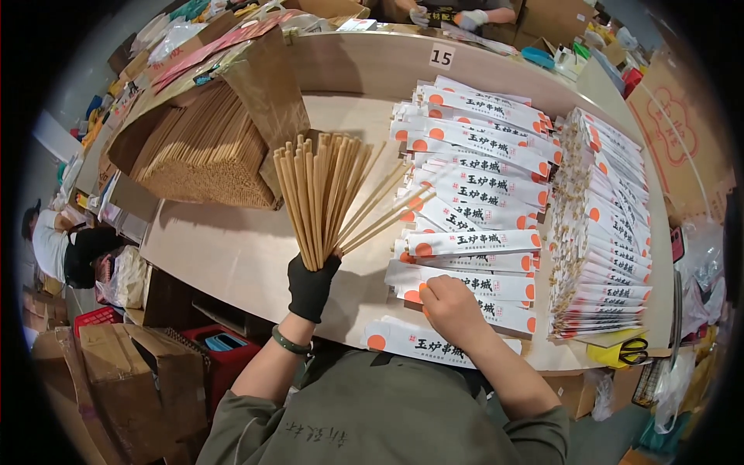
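Observation:
My left hand [314, 285], in a black glove, is closed round the lower ends of a thick bundle of wooden chopsticks [322, 194]. Most of the bundle stands upright, while a few sticks fan out to the right over the sleeves. My right hand [451, 310] is bare except for orange covering at the fingertips. Its fingers are curled in over the nearer white paper chopstick sleeves [477, 242], touching them. What lies between those fingertips is hidden. Closest to me, another paper sleeve [434, 341] lies at the table's front edge.
An opened carton [271, 101] packed with chopsticks stands at the back left. On the right is a tall stack of filled sleeves [597, 232], with black-handled scissors [633, 351] by the front corner. Across the partition, a co-worker's gloved hands [469, 18] show. Cardboard boxes [143, 380] flank the table [225, 240].

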Demonstrator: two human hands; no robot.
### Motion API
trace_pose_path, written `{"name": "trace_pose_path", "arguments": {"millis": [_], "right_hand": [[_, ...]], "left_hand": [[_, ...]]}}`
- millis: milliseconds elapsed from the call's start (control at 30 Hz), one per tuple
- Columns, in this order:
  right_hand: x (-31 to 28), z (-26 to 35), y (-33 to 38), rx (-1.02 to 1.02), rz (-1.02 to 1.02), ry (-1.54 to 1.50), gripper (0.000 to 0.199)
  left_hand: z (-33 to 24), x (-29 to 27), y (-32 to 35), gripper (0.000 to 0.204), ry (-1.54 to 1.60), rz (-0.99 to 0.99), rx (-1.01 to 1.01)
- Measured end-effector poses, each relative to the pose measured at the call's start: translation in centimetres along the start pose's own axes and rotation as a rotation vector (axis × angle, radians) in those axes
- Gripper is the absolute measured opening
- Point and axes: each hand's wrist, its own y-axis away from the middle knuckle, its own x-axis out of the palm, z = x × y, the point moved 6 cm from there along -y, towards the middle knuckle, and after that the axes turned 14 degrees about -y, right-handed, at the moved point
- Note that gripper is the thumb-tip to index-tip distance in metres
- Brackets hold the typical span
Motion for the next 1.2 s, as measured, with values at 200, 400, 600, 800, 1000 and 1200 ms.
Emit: {"name": "trace_pose_path", "arguments": {"millis": [200, 400, 600, 800, 1000, 1200], "right_hand": [[-0.7, -0.6, 0.5, 0.14, -0.154, -0.108, 0.016], [-5.7, -3.4, 0.1, 0.562, -0.405, -0.646, 0.011], [-5.9, -4.3, 0.7, 0.581, -0.428, -0.839, 0.011], [-3.9, -0.6, 0.0, 0.026, -0.168, 0.099, 0.012], [-1.4, -0.9, 1.4, 0.237, -0.234, 0.055, 0.01], [-2.3, -2.5, 1.6, 0.424, -0.369, -0.234, 0.007]], "left_hand": [[0.6, -0.9, 1.2, 0.026, -0.153, 0.092, -0.006], [1.5, -2.4, 1.6, 0.023, -0.157, 0.231, 0.017], [0.5, -3.0, 1.3, 0.016, -0.165, 0.272, 0.01], [2.0, -3.0, 1.2, 0.013, -0.083, 0.219, -0.068], [3.3, -2.5, 2.0, 0.03, -0.305, 0.246, -0.021], [2.6, -2.4, 1.8, 0.029, -0.271, 0.259, 0.025]]}}
